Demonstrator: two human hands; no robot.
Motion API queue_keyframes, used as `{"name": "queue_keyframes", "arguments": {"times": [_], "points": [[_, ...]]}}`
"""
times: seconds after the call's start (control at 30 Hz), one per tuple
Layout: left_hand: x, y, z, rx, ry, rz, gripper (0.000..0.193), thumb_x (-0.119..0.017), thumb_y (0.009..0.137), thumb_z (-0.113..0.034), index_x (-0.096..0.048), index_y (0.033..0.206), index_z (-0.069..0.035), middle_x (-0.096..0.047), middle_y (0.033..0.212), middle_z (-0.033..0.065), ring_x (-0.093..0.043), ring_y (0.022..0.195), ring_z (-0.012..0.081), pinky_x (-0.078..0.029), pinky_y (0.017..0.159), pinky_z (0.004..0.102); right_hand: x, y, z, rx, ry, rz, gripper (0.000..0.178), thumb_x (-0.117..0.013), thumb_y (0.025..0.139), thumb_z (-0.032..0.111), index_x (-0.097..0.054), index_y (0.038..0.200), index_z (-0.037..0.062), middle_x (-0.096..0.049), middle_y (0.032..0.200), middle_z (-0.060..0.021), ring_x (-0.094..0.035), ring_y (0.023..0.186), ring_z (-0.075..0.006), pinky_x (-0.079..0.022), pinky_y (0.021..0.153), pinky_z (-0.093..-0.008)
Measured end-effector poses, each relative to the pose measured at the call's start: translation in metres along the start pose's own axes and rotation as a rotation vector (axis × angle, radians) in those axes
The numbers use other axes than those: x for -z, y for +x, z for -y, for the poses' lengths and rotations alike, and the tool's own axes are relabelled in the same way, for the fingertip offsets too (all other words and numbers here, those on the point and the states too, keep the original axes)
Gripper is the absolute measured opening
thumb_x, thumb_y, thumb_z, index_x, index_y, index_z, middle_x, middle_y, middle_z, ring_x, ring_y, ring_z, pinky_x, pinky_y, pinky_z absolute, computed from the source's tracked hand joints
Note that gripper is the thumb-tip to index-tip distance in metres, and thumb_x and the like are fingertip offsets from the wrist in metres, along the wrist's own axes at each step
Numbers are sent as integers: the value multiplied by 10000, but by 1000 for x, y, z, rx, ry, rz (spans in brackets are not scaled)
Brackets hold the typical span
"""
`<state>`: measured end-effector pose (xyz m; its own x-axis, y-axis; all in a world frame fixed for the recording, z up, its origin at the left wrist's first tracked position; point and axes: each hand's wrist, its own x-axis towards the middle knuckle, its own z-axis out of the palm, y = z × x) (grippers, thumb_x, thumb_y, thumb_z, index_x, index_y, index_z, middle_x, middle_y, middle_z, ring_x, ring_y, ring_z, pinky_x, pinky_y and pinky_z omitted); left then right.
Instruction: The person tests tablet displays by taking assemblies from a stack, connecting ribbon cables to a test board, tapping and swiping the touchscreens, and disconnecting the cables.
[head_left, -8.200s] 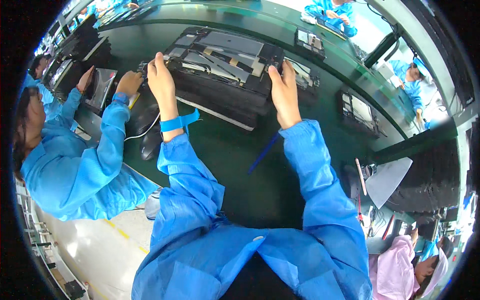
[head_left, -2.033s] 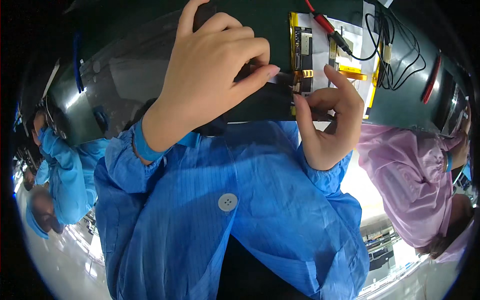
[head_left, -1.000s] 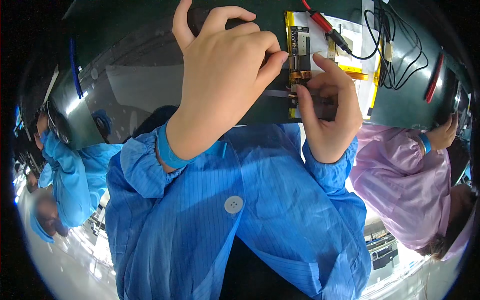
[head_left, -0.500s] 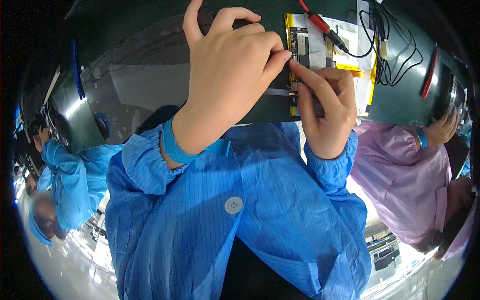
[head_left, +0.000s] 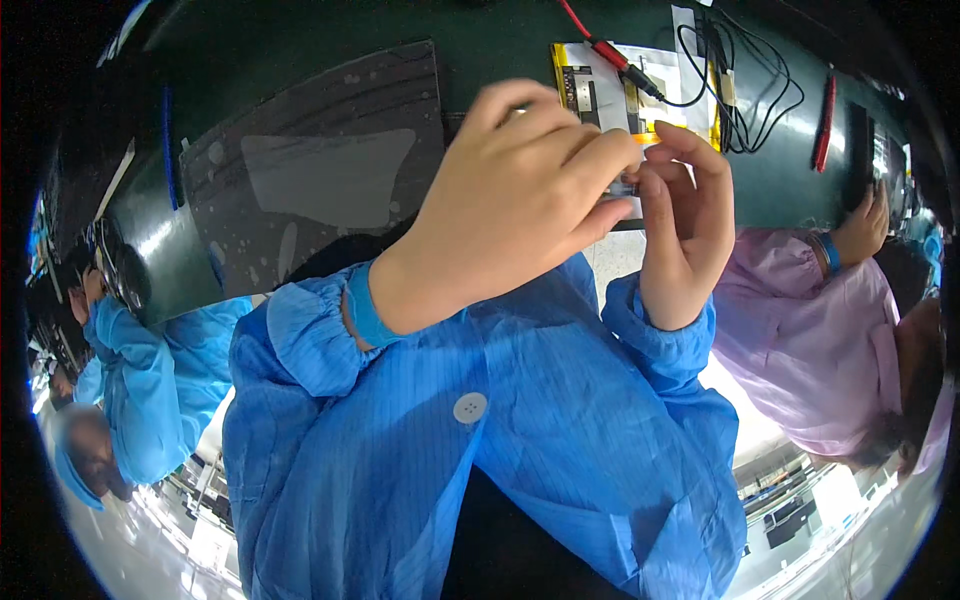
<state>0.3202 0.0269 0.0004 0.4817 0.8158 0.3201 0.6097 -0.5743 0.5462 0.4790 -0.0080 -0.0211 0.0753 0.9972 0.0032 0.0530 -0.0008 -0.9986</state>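
My left hand (head_left: 540, 195), slightly blurred, reaches right with curled fingers and its thumb stretched toward the right hand. My right hand (head_left: 690, 225) meets it with thumb and fingers bent together. Between the fingertips shows a small greyish piece (head_left: 622, 187), mostly covered, whose kind I cannot make out. Just beyond the hands lies a flat electronic assembly (head_left: 605, 62) with white sheets, yellow tape edges and a dark circuit board strip (head_left: 578, 88) along its left side. The hands hide its near part.
A red and black cable connector (head_left: 628, 70) rests over the assembly, its black cable (head_left: 745, 85) coiled at right. A dark sheet (head_left: 320, 170) lies at left beside a blue strip (head_left: 170, 145). A red pen-like tool (head_left: 826, 125) lies right. Co-workers sit at both sides.
Both hands have come away from the circuit board strip toward me and slightly right, fingertips together. The left hand's raised fingers have curled. The view has shifted, uncovering more of the dark sheet.
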Motion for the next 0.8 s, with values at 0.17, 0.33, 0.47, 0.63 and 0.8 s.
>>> {"name": "queue_keyframes", "arguments": {"times": [0.17,0.33,0.47,0.63,0.8], "points": [[6,1,4,22,-132,-1,283,-693,640,-27,-576,887,-101,-633,749,12,-618,724,219,-452,675,331,-4,11,4,-11,93,-10,365,-571,829,-76,-486,1179,-22,-530,1016,-84,-580,833,-103,-464,751,-211],[8,-4,0,50,-150,52,281,-701,643,-31,-577,886,-101,-646,764,27,-624,747,220,-452,696,328,-3,10,7,-36,213,36,307,-532,872,-22,-487,1175,-35,-538,941,-57,-564,806,-108,-458,747,-226],[3,-1,0,82,-38,117,285,-689,670,-37,-567,919,-103,-651,806,40,-623,776,235,-449,702,344,-1,5,10,-40,217,21,189,-488,926,107,-511,1060,-25,-533,866,-34,-493,735,-86,-417,678,-225],[-4,-3,2,58,53,136,281,-672,701,-42,-554,949,-103,-641,820,50,-611,783,250,-446,697,363,3,0,14,-124,260,101,133,-518,918,128,-532,907,-4,-541,809,-30,-486,712,-74,-390,642,-208],[6,3,-1,77,-143,38,453,-737,663,-145,-559,1080,-130,-643,858,62,-617,802,247,-446,742,351,8,4,11,-137,55,161,129,-552,906,131,-542,892,3,-561,789,-35,-502,709,-74,-404,643,-210]]}}
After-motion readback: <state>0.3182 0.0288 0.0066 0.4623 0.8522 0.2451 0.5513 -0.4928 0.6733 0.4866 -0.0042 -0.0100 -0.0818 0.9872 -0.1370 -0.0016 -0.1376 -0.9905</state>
